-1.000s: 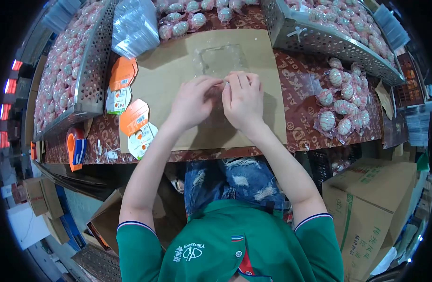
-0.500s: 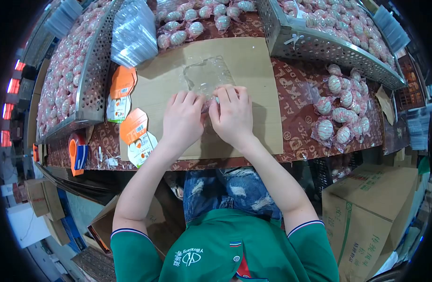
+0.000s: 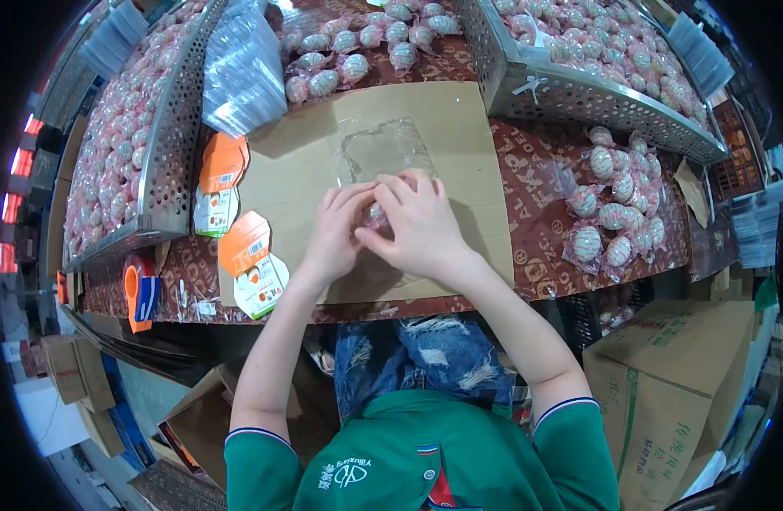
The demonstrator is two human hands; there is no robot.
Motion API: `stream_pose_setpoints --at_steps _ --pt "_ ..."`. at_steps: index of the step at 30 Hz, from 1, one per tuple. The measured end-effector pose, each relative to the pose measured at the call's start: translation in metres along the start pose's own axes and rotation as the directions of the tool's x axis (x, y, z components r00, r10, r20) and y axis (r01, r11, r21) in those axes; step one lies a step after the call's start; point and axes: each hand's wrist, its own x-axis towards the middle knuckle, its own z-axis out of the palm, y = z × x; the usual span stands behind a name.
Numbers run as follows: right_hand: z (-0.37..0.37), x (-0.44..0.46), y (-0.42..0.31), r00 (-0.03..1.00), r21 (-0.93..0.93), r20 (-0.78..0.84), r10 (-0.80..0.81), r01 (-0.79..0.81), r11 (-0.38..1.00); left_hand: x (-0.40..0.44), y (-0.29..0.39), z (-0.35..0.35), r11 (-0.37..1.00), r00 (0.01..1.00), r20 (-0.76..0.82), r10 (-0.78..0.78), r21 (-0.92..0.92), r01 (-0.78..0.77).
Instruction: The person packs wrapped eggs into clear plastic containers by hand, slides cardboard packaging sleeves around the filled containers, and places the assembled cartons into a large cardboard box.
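- Since the earlier head view, the right hand (image 3: 423,230) has turned inward, its fingers now reaching across toward the left hand's fingertips, with the thumb stretched out below them.
- Head view: the left hand (image 3: 332,237) has its fingers curled; their tips are mostly hidden, so I cannot tell whether they pinch anything.
- Right fingers arch over a shiny clear-wrapped piece (image 3: 375,215), which shows in the gap above the thumb; whether they grip it I cannot tell.
- That piece lies between the two hands, over the cardboard sheet (image 3: 472,213), at the near side of a clear plastic package (image 3: 387,152).
- Left of the sheet's middle lie orange cards (image 3: 245,244); wrapped balls (image 3: 613,215) are grouped on the right, and a stack of clear packages (image 3: 242,72) stands beyond.
- Step in hand, as I judge it: both hands are working the wrapped piece at the package.
- Next move seems to call for light, paired fingertip control, without creasing the thin plastic.
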Motion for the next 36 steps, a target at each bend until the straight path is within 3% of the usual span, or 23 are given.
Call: stream_pose_setpoints --at_steps 3,7,9,10,12,14,16,17,19,20,22,24,25,26,27,28,30,32,33,35,36 --pt "0.005 0.001 -0.008 1.000 -0.088 -0.011 0.014 -0.015 0.996 -0.004 0.000 0.011 0.997 0.994 -0.103 -0.042 -0.067 0.035" --pt "0.008 -0.004 -0.003 1.000 -0.180 -0.016 0.003 -0.006 0.984 0.001 0.000 -0.001 0.972 0.993 -0.074 -0.097 -0.221 0.078" --pt "-0.001 -0.011 0.003 1.000 -0.146 -0.009 0.019 -0.020 0.989 0.016 -0.011 -0.037 0.863 0.964 0.266 -0.016 -0.483 0.148" --pt "-0.008 -0.016 0.006 0.998 -0.165 -0.010 0.054 -0.055 0.985 0.029 -0.016 -0.051 0.876 0.970 0.237 -0.054 -0.455 0.160" --pt "-0.026 -0.025 0.014 0.996 -0.186 -0.023 0.087 -0.089 0.979 0.071 -0.030 -0.072 0.981 0.982 0.171 -0.082 -0.158 0.110" --pt "-0.030 -0.031 0.020 0.995 -0.222 -0.044 0.092 -0.099 0.970 0.125 -0.081 -0.067 1.000 0.999 0.045 0.006 0.019 -0.007" --pt "-0.032 -0.032 0.020 0.990 -0.210 -0.057 0.130 -0.139 0.968 0.158 -0.103 -0.056 0.873 0.988 -0.116 0.105 0.486 -0.036" --pt "-0.030 -0.031 0.020 0.990 -0.214 -0.060 0.130 -0.140 0.967 0.167 -0.115 -0.046 0.874 0.987 -0.117 0.110 0.485 -0.040" --pt "-0.021 -0.027 0.020 0.984 -0.194 -0.096 0.149 -0.165 0.967 0.179 -0.134 -0.025 0.614 0.977 -0.212 0.014 0.773 0.159" --pt "-0.020 -0.024 0.020 0.985 -0.195 -0.093 0.147 -0.163 0.967 0.185 -0.138 -0.022 0.614 0.977 -0.214 0.011 0.772 0.162" --pt "-0.017 -0.020 0.019 0.985 -0.170 -0.079 0.151 -0.162 0.972 0.191 -0.130 -0.021 0.604 0.969 -0.170 -0.179 0.758 0.244" --pt "-0.018 -0.016 0.018 0.987 -0.145 -0.061 0.149 -0.156 0.977 0.185 -0.117 -0.028 0.673 0.963 -0.180 -0.200 0.690 0.268" --pt "-0.018 -0.013 0.019 0.987 -0.124 -0.051 0.149 -0.155 0.980 0.174 -0.106 -0.030 0.889 0.936 -0.294 -0.194 0.351 0.294" --pt "-0.018 -0.011 0.020 0.987 -0.120 -0.051 0.153 -0.158 0.980 0.160 -0.093 -0.031 0.972 0.892 -0.391 -0.229 -0.036 0.234" --pt "-0.015 -0.010 0.021 0.984 -0.103 -0.077 0.162 -0.169 0.980 0.135 -0.076 -0.031 0.923 0.864 -0.401 -0.305 -0.349 0.164" --pt "-0.012 -0.012 0.020 0.979 -0.085 -0.096 0.181 -0.189 0.978 0.104 -0.056 -0.030 0.775 0.840 -0.375 -0.392 -0.627 0.081" --pt "-0.009 -0.011 0.020 0.972 -0.041 -0.090 0.217 -0.221 0.974 0.042 -0.009 -0.021 0.626 0.862 -0.339 -0.377 -0.779 -0.032" --pt "-0.002 -0.009 0.025 0.970 0.005 -0.144 0.194 -0.195 0.981 -0.004 0.029 0.017 0.644 0.915 -0.310 -0.259 -0.761 -0.075" --pt "0.002 -0.011 0.027 0.969 0.020 -0.182 0.165 -0.164 0.986 -0.021 0.031 0.030 0.868 0.952 -0.304 -0.041 -0.483 -0.117" --pt "0.005 -0.013 0.031 0.970 0.046 -0.194 0.147 -0.141 0.989 -0.037 0.024 0.053 0.972 0.971 -0.226 0.080 -0.200 -0.127" --pt "0.005 -0.013 0.031 0.967 0.047 -0.203 0.152 -0.145 0.988 -0.033 0.025 0.051 0.974 0.973 -0.227 0.047 -0.208 -0.096"
